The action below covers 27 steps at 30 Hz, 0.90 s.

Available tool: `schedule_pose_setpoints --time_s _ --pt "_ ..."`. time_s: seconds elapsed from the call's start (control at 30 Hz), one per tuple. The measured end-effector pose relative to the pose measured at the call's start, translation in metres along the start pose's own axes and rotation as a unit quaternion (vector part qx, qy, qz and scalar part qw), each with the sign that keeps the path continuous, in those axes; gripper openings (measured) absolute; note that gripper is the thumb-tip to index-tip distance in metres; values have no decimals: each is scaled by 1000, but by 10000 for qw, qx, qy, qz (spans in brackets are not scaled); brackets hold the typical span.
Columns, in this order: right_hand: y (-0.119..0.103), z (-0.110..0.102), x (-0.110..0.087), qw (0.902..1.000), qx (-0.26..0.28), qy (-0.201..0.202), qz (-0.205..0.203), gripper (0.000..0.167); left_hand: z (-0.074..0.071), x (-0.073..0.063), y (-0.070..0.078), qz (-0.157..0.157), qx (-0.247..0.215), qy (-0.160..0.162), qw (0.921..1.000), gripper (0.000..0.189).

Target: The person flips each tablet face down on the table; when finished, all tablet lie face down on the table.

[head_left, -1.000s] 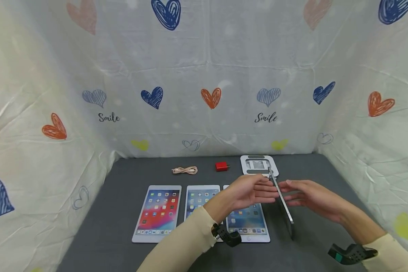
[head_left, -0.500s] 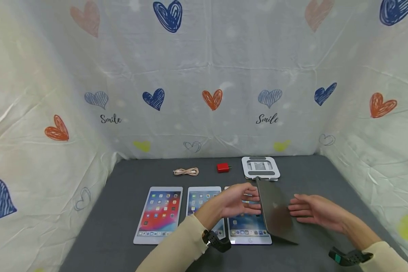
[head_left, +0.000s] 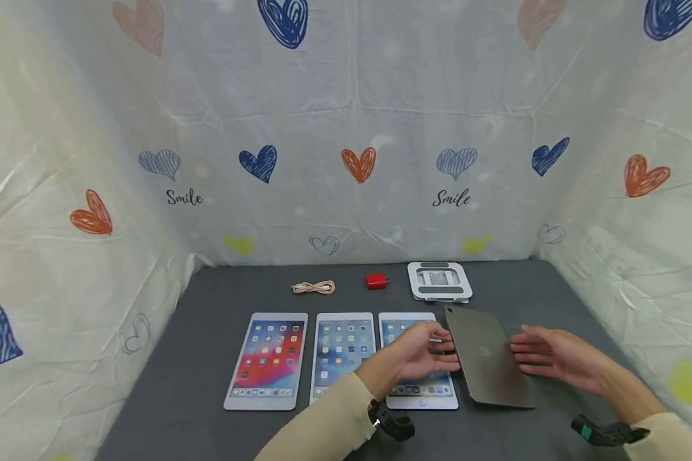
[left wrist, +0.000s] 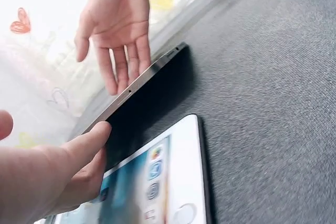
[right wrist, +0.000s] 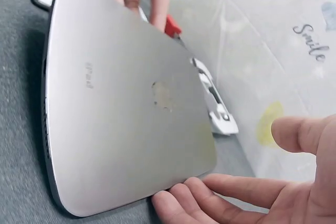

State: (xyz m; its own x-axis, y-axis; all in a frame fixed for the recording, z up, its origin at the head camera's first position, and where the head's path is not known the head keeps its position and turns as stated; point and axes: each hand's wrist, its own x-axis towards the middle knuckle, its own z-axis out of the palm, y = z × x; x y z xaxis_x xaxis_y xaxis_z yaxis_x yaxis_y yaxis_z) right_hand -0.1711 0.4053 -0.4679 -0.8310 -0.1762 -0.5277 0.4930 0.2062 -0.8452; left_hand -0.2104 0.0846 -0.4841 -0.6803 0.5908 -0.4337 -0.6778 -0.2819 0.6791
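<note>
A grey iPad is tilted with its metal back up, its left edge raised above the table. Fingertips of my left hand touch that raised edge, the thumb held apart. On the other side my right hand has straight fingers at the lower edge; in the right wrist view the fingertips meet that edge and the thumb stays off. Beneath my left hand lies a white iPad with its screen lit, partly covered by the hand. The grey iPad's screen faces down, out of sight.
Two more white iPads, one with a red-and-blue screen and one with a blue screen, lie to the left. Behind stand a coiled cable, a red charger plug and a white folded stand. A heart-printed curtain surrounds the table.
The grey iPad has swung from nearly edge-on to lying back-up, lowering toward the table on the right. Both hands shifted with it, the right one moving rightward and down.
</note>
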Motion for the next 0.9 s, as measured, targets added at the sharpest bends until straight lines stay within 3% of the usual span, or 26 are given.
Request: schedule_pose_setpoints --time_s 0.1,0.23,0.5,0.77,0.9 --pt "1 -4 -1 10000 7 29 26 77 3 6 -5 18 -88 157 9998 15" --pt "3 -9 -3 10000 8 54 12 76 8 9 -8 30 6 236 9997 23" --pt "-1 -13 -5 9998 -137 99 -39 75 11 2 -6 27 536 272 9982 40" --pt "-4 -11 -10 9977 -658 121 -132 78 -1 -12 3 64 991 -178 9949 50" --pt "-8 -10 -15 9968 -649 -283 -371 75 -16 -25 11 176 1120 -466 9925 50"
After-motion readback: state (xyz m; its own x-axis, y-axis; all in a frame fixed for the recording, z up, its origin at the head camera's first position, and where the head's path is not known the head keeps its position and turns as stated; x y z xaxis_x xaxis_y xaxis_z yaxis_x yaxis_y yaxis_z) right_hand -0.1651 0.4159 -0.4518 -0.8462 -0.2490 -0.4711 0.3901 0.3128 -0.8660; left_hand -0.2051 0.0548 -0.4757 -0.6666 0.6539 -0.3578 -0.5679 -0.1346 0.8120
